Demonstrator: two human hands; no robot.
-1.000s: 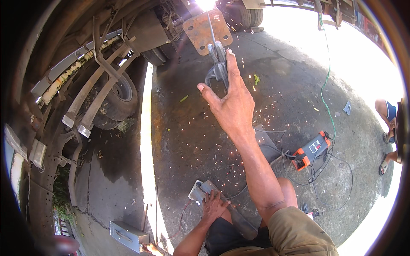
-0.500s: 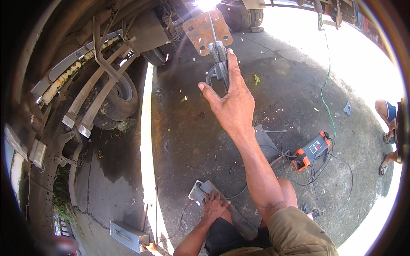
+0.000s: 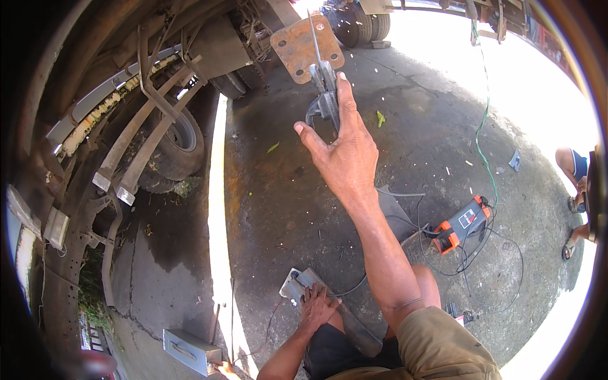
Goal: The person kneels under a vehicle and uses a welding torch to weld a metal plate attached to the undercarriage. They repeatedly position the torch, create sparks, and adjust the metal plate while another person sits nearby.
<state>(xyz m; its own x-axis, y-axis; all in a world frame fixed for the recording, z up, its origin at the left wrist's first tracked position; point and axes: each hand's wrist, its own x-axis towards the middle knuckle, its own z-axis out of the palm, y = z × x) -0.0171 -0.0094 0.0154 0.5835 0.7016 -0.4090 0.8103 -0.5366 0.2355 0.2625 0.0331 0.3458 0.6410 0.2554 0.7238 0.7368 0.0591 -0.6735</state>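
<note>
My right hand point(image 3: 347, 152) is raised at arm's length and grips a grey electrode holder point(image 3: 323, 104). Its thin rod point(image 3: 315, 39) points up across a rusty steel plate point(image 3: 292, 47) with bolt holes, fixed to the vehicle's underside. My thumb sticks out to the left and my forefinger lies along the holder. Down by my knee, my left hand point(image 3: 316, 305) is closed over a flat grey welding shield point(image 3: 295, 285) that lies on the concrete.
Leaf springs point(image 3: 126, 158) and a tyre point(image 3: 183, 142) of the vehicle hang at the left. An orange welding machine point(image 3: 459, 225) with black cables sits on the ground at right, near a green cable point(image 3: 484, 126). Another person's legs point(image 3: 573, 174) are at the right rim. A grey metal box point(image 3: 190, 351) lies at the lower left.
</note>
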